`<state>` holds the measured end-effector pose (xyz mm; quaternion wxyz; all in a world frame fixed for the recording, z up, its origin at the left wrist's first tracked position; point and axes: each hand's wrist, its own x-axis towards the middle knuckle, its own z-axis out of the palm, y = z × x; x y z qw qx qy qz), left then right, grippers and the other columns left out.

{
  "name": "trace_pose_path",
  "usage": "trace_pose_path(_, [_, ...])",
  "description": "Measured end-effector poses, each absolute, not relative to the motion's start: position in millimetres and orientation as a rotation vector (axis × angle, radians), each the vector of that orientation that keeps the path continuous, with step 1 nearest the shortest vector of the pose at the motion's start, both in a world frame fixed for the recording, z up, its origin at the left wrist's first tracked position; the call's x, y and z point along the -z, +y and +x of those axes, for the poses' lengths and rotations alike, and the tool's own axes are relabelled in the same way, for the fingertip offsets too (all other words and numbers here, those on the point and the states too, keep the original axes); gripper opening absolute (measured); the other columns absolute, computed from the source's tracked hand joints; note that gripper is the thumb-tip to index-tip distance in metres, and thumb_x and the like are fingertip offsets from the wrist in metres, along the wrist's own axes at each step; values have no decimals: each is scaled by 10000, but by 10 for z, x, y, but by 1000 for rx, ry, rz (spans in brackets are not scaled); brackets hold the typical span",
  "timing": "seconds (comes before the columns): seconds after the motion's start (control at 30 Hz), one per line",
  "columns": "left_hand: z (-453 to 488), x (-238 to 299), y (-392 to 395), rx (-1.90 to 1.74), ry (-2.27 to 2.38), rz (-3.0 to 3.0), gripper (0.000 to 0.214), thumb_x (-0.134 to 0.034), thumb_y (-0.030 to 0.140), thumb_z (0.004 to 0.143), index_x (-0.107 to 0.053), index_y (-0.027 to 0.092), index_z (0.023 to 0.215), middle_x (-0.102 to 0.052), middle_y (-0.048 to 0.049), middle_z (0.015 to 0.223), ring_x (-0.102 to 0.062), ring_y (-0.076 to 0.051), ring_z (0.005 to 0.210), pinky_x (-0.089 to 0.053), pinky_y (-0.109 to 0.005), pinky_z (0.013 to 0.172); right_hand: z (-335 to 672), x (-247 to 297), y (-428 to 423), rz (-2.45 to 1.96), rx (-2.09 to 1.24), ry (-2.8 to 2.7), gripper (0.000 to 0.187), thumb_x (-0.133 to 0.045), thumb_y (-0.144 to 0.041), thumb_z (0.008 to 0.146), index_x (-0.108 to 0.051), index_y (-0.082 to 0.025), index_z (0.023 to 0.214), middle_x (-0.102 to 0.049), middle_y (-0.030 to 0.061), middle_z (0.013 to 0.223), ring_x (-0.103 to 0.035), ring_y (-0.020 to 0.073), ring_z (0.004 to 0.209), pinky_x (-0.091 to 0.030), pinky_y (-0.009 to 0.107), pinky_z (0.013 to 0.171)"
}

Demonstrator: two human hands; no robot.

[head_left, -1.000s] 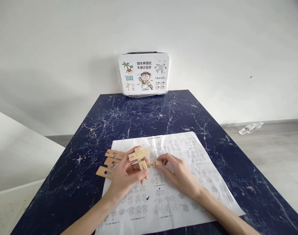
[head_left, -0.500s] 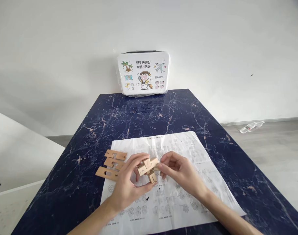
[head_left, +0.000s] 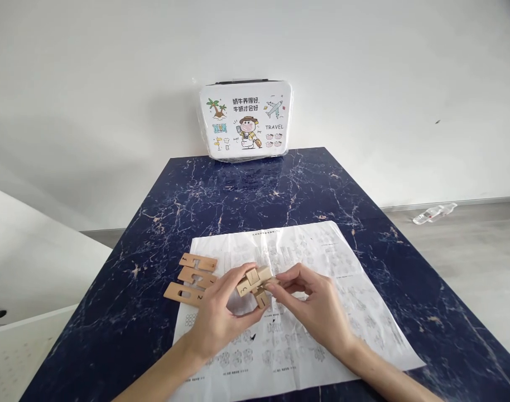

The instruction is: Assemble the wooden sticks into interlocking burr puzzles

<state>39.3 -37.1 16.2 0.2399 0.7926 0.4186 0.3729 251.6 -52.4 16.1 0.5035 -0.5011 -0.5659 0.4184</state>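
Between my hands, above the printed sheet (head_left: 305,357), is a wooden interlocking puzzle (head_left: 251,281) made of crossed, notched blocks with dark numbers on them. My left hand (head_left: 224,307) grips it from the left, fingers over the top and thumb beneath. From the right, my right hand (head_left: 311,296) pinches the end of a block in the same puzzle between thumb and index finger. Three flat wooden pieces (head_left: 182,292) with cut-out slots and numbers lie in a row left of my left hand, partly over the sheet's edge.
The sheet of small diagrams lies on a dark blue marbled table (head_left: 255,195). A white cartoon-printed case (head_left: 246,120) in clear plastic stands at the table's far edge, by the wall. A plastic bottle (head_left: 434,213) lies on the floor at the right.
My right hand's fingers have closed into a pinch on the block at the puzzle's right end. The puzzle is slightly turned, and the view has shifted a little.
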Motion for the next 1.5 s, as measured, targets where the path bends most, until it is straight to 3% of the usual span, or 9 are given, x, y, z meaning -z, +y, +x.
trace_pose_path(0.47, [346,-61,-377,-1184,1088,2342,715,-872,259,900,-550,333,1535,-789,-74,1304,-811,-306,1039,-700,-455,896,2456,-127,-603,-1096,-775,-1487,201,-752,-418,998,-698,-238,927,-778,47,850,-786,213,740,-721,381,704])
trace_pose_path(0.83, [380,-108,-394,-1174,1102,2308,708,-852,248,914,-529,309,1541,-764,-86,1358,-791,-311,1134,-683,-470,969,2440,-77,-626,-1045,-588,-1576,107,-762,-307,1009,-686,-243,971,-780,72,945,-808,241,844,-708,374,695])
trace_pose_path(1.17, [360,-62,-413,-1098,1096,2402,761,-819,277,960,-435,313,1616,-767,-107,1344,-786,-318,1142,-680,-487,978,2412,-130,-620,-1099,-630,-1531,116,-745,-285,1006,-676,-240,924,-763,43,853,-780,207,755,-710,350,681])
trace_pose_path(1.33, [375,-22,-417,-1132,1077,2469,706,-814,270,969,-476,274,1588,-792,-93,1282,-801,-289,1092,-699,-443,931,2391,-147,-635,-1133,-680,-1488,200,-759,-346,998,-667,-231,863,-719,20,781,-746,186,691,-693,327,644])
trace_pose_path(1.5, [393,-8,-416,-1145,1098,2430,646,-812,321,970,-511,258,1538,-805,-84,1223,-805,-269,1049,-701,-416,901,2391,-137,-640,-1119,-679,-1505,153,-759,-318,999,-674,-228,910,-715,22,818,-746,186,709,-665,316,620])
